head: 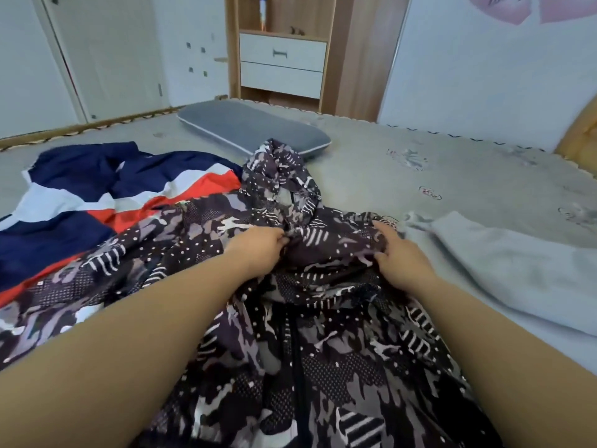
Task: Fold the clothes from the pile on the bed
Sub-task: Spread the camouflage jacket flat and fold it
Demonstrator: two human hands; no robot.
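Dark patterned hooded jacket (323, 334), printed with grey camouflage shapes, white dots and stripes, spread front-up on the bed (420, 163), hood bunched toward the grey pillow (252, 127). Left hand (258, 247) pinches fabric at the collar; right hand (400, 257) grips a fold beside it. Navy-white-red jacket (90, 195) lies left, grey garment (504, 263) right.

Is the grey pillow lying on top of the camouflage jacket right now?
No, the grey pillow lies on the bed beyond the camouflage jacket, whose hood merely overlaps its near edge in view.
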